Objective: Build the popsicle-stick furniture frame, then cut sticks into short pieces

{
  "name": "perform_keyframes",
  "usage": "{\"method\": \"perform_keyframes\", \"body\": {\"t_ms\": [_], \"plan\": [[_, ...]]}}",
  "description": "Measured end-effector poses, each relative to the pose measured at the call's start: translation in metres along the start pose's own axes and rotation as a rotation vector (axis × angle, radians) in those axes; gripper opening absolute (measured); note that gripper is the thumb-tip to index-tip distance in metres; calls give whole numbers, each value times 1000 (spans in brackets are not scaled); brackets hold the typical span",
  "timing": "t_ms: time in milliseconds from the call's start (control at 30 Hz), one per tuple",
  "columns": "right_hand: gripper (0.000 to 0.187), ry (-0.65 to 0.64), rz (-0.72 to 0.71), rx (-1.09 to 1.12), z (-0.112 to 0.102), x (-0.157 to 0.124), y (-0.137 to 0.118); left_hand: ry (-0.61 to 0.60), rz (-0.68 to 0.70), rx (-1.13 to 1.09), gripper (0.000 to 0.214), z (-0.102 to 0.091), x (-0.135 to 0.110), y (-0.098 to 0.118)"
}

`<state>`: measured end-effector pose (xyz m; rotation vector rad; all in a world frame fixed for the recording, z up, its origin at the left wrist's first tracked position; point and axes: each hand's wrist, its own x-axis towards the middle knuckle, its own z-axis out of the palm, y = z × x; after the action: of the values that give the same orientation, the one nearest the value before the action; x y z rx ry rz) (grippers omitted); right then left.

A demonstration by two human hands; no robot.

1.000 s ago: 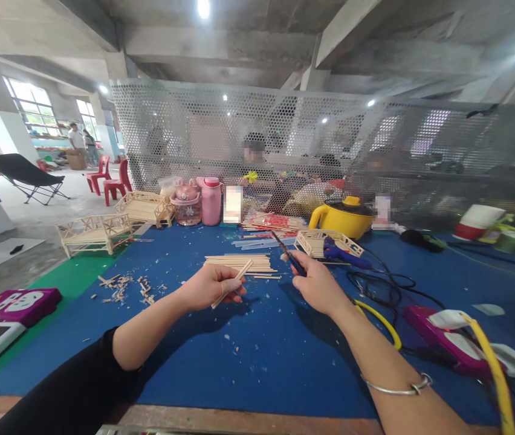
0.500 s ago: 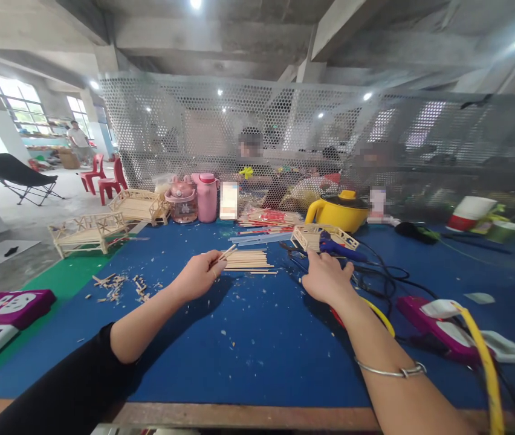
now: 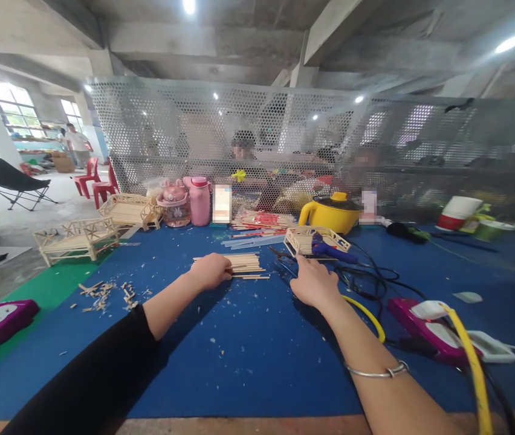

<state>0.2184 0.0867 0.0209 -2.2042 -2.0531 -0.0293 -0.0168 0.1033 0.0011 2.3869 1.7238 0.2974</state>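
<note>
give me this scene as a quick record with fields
left hand: on the near end of the wooden stick pile, fingers curled
right hand: palm down over the blue mat, fingertips by the scissors
beyond right hand: small stick frame, blue glue gun
far edge: yellow pot, pink bottle
left side: stick bench

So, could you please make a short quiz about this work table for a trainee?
1. True or false: the left hand touches the pile of wooden sticks.
2. Which colour is the pot behind the small wooden frame? A red, B yellow, C green.
3. Fill in: the right hand has a metal ____ on its wrist.
Key: 1 true; 2 B; 3 bangle.
</note>
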Motion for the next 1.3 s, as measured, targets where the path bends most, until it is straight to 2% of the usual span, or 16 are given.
{"method": "perform_keyframes", "body": {"t_ms": [133,333,400,500,567,767,833,900,933,967,1033,1100,1167,1300], "plan": [[56,4,-12,9,0,-2,-4,6,-11,-56,16,-3,-5,0],[54,15,21,16,6,0,-2,123,-45,-227,29,-19,-25,-2],[56,9,39,-2,8,1,-1,87,-92,-452,34,-20,-35,0],[56,-6,34,-6,10,2,-2,-39,-202,-1027,37,-15,-48,7],[54,4,25,11,9,3,-3,-102,-262,-1300,38,-11,-53,13],[65,-2,38,-20,12,2,-2,-126,-380,-1614,18,-12,-56,23],[70,68,-21,-8,12,1,-4,-127,-362,-1653,16,-14,-57,26],[65,178,-148,152,10,-2,-10,-163,-312,-1641,19,-12,-59,30],[59,183,-230,309,9,-4,-15,-196,-283,-1618,22,-10,-60,32],[52,127,-309,504,8,-7,-21,-235,-257,-1589,25,-8,-61,34],[47,-113,-423,910,7,-14,-34,-317,-218,-1535,28,-3,-63,38],[42,-327,-458,1192,9,-19,-45,-387,-195,-1509,30,2,-65,41],[36,-405,-445,1350,13,-23,-51,-421,-187,-1511,31,6,-65,42],[34,-421,-394,1505,15,-24,-49,-423,-199,-1551,32,8,-65,40]]}}
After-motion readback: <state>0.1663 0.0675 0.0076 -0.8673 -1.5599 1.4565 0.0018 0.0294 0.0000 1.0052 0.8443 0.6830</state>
